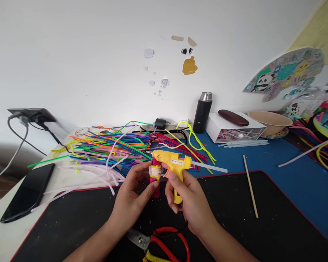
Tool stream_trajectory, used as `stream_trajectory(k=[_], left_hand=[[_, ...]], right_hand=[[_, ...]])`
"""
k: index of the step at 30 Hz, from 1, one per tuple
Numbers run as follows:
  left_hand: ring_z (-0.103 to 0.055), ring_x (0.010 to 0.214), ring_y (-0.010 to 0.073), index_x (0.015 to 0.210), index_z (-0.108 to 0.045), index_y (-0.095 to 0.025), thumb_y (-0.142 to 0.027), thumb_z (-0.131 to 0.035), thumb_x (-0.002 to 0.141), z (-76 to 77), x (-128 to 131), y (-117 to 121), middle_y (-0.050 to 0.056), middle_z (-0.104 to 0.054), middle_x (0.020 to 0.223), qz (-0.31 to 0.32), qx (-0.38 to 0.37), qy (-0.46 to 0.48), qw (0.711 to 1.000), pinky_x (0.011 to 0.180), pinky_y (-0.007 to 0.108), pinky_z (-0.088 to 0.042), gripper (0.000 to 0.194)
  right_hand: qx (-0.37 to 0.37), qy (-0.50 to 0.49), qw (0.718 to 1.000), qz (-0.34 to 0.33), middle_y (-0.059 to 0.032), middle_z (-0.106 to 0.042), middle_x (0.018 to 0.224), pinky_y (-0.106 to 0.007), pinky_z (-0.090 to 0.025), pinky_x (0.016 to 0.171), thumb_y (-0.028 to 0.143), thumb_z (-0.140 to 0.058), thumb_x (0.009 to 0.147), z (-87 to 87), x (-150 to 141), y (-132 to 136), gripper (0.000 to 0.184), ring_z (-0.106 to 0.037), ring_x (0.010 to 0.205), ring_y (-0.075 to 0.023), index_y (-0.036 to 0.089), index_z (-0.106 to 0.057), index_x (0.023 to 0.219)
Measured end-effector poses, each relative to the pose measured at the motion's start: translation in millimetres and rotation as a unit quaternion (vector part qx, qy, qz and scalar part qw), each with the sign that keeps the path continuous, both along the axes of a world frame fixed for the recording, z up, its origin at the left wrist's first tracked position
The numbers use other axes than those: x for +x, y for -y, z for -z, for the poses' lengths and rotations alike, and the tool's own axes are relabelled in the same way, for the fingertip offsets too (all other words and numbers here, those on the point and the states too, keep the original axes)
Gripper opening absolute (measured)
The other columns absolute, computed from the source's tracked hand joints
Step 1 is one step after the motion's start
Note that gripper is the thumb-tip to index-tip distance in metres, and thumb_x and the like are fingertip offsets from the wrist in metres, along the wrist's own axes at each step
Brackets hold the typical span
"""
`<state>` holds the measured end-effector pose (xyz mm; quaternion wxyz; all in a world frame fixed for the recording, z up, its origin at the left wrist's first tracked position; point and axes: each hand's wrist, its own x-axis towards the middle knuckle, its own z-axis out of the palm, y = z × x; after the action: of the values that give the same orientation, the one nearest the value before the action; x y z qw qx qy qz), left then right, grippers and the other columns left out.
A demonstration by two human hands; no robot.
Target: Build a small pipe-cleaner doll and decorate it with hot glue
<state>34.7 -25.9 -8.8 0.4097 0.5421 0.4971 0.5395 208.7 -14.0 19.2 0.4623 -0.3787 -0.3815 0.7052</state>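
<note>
Glue gun [171, 159], yellow pistol-shaped plastic: on my feed the right hand [192, 198] grips it, the left hand [132, 191] pinches a magenta-cream-yellow fuzzy cylinder [155, 171] upright by the gun's front, presumably for steadiness.

phone [28, 193]: left of mat [221, 203] | scissors [164, 248], stick [250, 187]: on mat | flask [202, 113]: left of box [212, 128]

Scissors [154, 240] run off the lower edge (blade tip is hidden behind left forearm [104, 233]). Label [177, 162] on glue gun [166, 157]: print is too small to read. Left hand [132, 198] partly hides the bundle [155, 171].
</note>
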Motion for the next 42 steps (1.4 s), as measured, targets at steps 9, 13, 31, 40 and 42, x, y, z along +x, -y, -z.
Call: stream_trajectory(k=[9,13,31,40,42], left_hand=[[-0.074,0.097,0.0213,0.132,-0.065,-0.03,-0.035,-0.08,0.092,-1.8,1.2,-0.3,0.005,-0.075,0.116,0.001,0.0,0.004,1.0,0.075,0.03,-0.066,0.043],[-0.074,0.097,0.0214,0.133,-0.064,-0.03,-0.035,-0.08,0.092,-1.7,1.1,-0.1,0.005,-0.075,0.115,0.002,-0.004,0.006,1.0,0.075,0.03,-0.066,0.044],[-0.074,0.097,0.02,0.133,-0.064,-0.03,-0.032,-0.08,0.093,-1.8,1.3,-0.1,0.004,-0.074,0.116,0.006,0.003,0.01,1.0,0.075,0.029,-0.066,0.043],[-0.073,0.1,0.0205,0.133,-0.063,-0.03,-0.034,-0.08,0.093,-2.3,0.9,-1.0,0.005,-0.074,0.119,0.006,-0.008,0.009,1.0,0.077,0.029,-0.066,0.044],[-0.073,0.1,0.0204,0.133,-0.063,-0.03,-0.034,-0.079,0.093,-2.5,1.1,-0.8,0.005,-0.074,0.119,0.006,-0.005,0.009,1.0,0.077,0.029,-0.066,0.043]], right_hand=[[0.005,-0.005,1.0,-0.001,0.0068,-0.058,0.054,-0.019,-0.025,0.038,0.067,-0.076,0.09,1.9,-0.3,-0.2,0.051,-0.041,0.037,-0.006,0.018,-0.061,0.093],[0.001,-0.004,1.0,0.0,0.0068,-0.058,0.055,-0.018,-0.024,0.038,0.067,-0.077,0.089,-1.6,0.0,0.1,0.052,-0.041,0.038,-0.0058,0.018,-0.062,0.094],[-0.002,0.004,1.0,-0.002,0.0067,-0.058,0.054,-0.019,-0.025,0.039,0.068,-0.076,0.089,-3.2,-0.2,-0.2,0.053,-0.041,0.039,-0.0062,0.017,-0.062,0.095],[-0.001,0.001,1.0,0.002,0.0064,-0.058,0.054,-0.019,-0.023,0.038,0.068,-0.076,0.089,-0.9,-0.6,0.7,0.053,-0.04,0.038,-0.0063,0.018,-0.062,0.093],[0.0,-0.003,1.0,0.002,0.0065,-0.058,0.054,-0.019,-0.024,0.038,0.068,-0.076,0.089,-1.3,-0.6,0.7,0.052,-0.041,0.038,-0.006,0.017,-0.062,0.094]])
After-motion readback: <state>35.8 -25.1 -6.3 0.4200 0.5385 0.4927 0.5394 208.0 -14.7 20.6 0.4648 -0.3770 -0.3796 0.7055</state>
